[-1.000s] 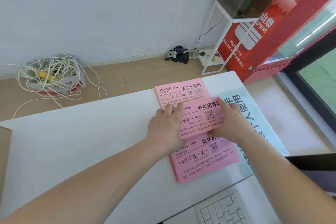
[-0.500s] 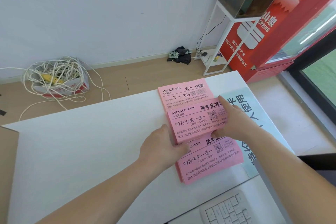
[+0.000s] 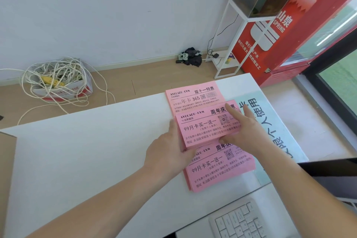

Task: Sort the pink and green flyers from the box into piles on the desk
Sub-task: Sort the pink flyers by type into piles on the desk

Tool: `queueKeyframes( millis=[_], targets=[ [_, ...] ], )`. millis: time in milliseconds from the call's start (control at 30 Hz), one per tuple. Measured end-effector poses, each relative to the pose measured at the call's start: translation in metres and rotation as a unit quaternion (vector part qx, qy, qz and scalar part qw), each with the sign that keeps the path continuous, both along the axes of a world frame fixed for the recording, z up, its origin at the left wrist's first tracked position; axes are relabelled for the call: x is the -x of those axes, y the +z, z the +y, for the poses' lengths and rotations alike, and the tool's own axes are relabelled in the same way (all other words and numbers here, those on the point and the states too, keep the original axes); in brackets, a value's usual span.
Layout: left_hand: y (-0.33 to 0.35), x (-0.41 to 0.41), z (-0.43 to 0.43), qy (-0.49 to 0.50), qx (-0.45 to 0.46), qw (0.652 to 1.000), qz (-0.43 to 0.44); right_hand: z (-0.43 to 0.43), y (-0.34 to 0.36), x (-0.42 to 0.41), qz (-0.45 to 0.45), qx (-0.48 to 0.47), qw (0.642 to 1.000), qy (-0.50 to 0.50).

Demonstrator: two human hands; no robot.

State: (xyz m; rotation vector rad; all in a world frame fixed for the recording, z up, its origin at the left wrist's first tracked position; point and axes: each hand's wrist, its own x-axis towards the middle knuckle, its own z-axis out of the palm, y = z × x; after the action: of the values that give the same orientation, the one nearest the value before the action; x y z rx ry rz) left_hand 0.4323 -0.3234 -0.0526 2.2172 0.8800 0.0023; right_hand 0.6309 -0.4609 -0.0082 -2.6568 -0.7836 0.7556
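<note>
Three lots of pink flyers lie in a row on the white desk (image 3: 87,150). The far pink pile (image 3: 193,98) and the near pink pile (image 3: 218,172) lie flat. Between them, overlapping both, is a pink stack (image 3: 204,129) that both hands hold. My left hand (image 3: 166,152) grips its near left corner, fingers hidden beneath. My right hand (image 3: 245,131) pinches its right end, index finger on top and thumb at the near edge. No green flyers show.
A pale green sheet (image 3: 270,121) with large black characters lies under my right forearm at the desk's right side. A white keyboard (image 3: 241,222) sits at the near edge. A cardboard box edge (image 3: 7,160) shows at far left. Beyond the desk is floor with a cable bundle (image 3: 56,81).
My left hand slid off the top of the middle stack to its left corner. The stack's printed face is now uncovered, and my right hand stays at its right end.
</note>
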Motion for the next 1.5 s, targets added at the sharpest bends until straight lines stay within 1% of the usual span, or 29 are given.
queueKeyframes(
  millis=[133, 267, 400, 500, 633, 700, 767, 867, 933, 1033, 1167, 1267, 1367, 1500],
  targets=[
    [-0.001, 0.007, -0.001, -0.052, 0.010, 0.998, -0.027, 0.004, 0.002, 0.008, -0.002, -0.004, 1.000, 0.020],
    [-0.002, -0.004, -0.005, -0.078, -0.049, 0.996, -0.011, 0.008, 0.000, 0.009, -0.007, 0.007, 1.000, 0.021],
    [0.002, -0.012, -0.007, -0.116, -0.123, 0.984, 0.056, 0.007, -0.002, 0.005, 0.001, 0.001, 1.000, 0.008],
    [0.004, -0.015, -0.011, -0.139, -0.175, 0.969, 0.109, 0.010, 0.002, 0.004, -0.016, 0.015, 1.000, 0.008],
    [0.001, -0.015, -0.016, -0.169, -0.212, 0.950, 0.151, 0.010, 0.003, 0.004, -0.024, 0.029, 0.999, 0.009],
    [0.002, -0.017, -0.015, -0.165, -0.203, 0.954, 0.146, 0.009, 0.002, 0.004, -0.024, 0.033, 0.999, 0.010],
    [0.004, -0.016, -0.013, -0.149, -0.175, 0.966, 0.120, 0.009, 0.003, 0.004, -0.025, 0.038, 0.999, 0.012],
    [0.013, -0.003, -0.005, -0.131, -0.119, 0.981, 0.076, 0.013, 0.008, 0.009, -0.048, 0.091, 0.994, 0.040],
    [0.022, 0.014, 0.001, -0.126, -0.103, 0.985, 0.052, 0.022, 0.018, 0.018, -0.076, 0.122, 0.987, 0.074],
    [0.030, 0.047, 0.016, -0.093, -0.102, 0.990, 0.021, 0.048, 0.038, 0.045, -0.093, 0.107, 0.981, 0.132],
    [0.039, 0.098, 0.042, 0.002, -0.059, 0.996, -0.060, 0.099, 0.053, 0.105, -0.072, 0.020, 0.976, 0.204],
    [0.053, 0.148, 0.066, 0.086, -0.028, 0.991, -0.102, 0.138, 0.054, 0.160, -0.018, -0.050, 0.972, 0.231],
    [0.068, 0.212, 0.088, 0.156, -0.027, 0.979, -0.126, 0.179, 0.054, 0.221, 0.054, -0.107, 0.962, 0.246],
    [0.086, 0.309, 0.106, 0.265, -0.038, 0.950, -0.159, 0.229, 0.056, 0.311, 0.103, -0.162, 0.938, 0.290]
  ],
)
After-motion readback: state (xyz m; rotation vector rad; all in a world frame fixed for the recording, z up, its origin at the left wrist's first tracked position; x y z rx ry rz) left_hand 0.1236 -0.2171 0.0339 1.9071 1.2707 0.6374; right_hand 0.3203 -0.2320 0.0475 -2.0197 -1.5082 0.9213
